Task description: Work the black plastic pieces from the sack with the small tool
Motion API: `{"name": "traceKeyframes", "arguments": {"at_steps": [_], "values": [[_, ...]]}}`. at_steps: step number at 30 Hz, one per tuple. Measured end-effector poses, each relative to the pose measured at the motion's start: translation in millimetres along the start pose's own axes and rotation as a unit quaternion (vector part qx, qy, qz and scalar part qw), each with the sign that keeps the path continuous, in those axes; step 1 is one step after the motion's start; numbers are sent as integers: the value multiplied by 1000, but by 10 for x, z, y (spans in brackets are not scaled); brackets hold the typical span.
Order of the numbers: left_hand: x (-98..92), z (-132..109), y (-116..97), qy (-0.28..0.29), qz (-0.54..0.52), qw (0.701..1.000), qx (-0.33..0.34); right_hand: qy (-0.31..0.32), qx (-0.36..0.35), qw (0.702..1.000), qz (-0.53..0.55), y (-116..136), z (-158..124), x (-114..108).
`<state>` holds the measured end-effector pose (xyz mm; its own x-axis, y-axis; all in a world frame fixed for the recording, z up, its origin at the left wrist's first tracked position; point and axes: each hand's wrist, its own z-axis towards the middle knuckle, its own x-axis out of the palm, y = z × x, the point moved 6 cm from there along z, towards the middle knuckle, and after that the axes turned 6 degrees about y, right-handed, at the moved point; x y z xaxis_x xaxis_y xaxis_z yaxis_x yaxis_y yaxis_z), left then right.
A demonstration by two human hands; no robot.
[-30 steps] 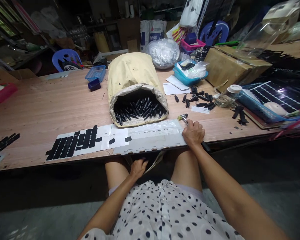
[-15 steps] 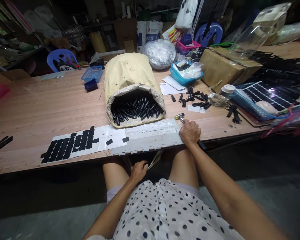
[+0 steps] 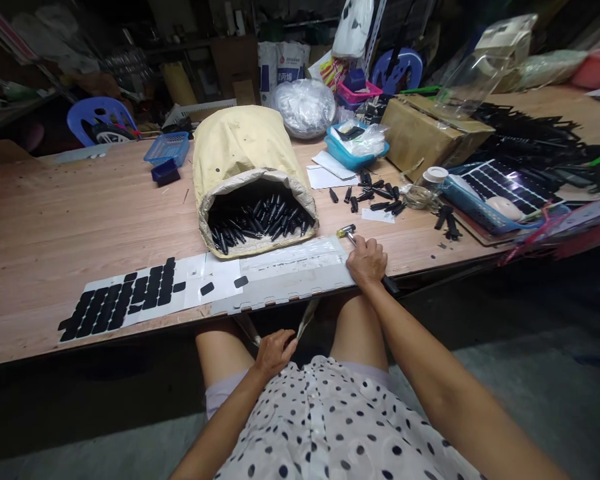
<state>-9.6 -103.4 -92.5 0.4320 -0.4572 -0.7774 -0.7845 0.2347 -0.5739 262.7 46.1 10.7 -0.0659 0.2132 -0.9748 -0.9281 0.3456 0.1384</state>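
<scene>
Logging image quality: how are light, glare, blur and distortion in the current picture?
Head view: background and space under the light-brown wooden table dark; head view: bright glare on the glossy black panel with white lines; head view: wide-angle stretch toward the edges, right forearm looking soft; head view: right hand gripping the black-handled, yellow-tipped hammer reads clearly.

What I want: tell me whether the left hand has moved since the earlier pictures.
Yes: the left hand has drawn slightly back from the table edge, toward the shirt.
</scene>
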Motion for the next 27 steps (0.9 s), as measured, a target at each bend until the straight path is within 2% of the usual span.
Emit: {"name": "traceKeyframes", "arguments": {"at_steps": [5,9,12,16,23,27], "values": [[-71,127,-191,103,56,991,-64,4,3,1000,-6,15,-1,-6],[-142,338,-340,116,70,985,-109,6,4,1000,-8,32,-1,-18],[-122,464,-418,135,80,980,-120,11,3,1000,-10,39,-1,-18],[-47,518,-492,150,77,982,-87,10,3,1000,-11,34,-2,-11],[134,476,-561,109,18,994,14,12,1,1000,-12,36,-3,-28],[206,490,-627,113,22,992,42,18,6,1000,-8,35,-6,-58]]}}
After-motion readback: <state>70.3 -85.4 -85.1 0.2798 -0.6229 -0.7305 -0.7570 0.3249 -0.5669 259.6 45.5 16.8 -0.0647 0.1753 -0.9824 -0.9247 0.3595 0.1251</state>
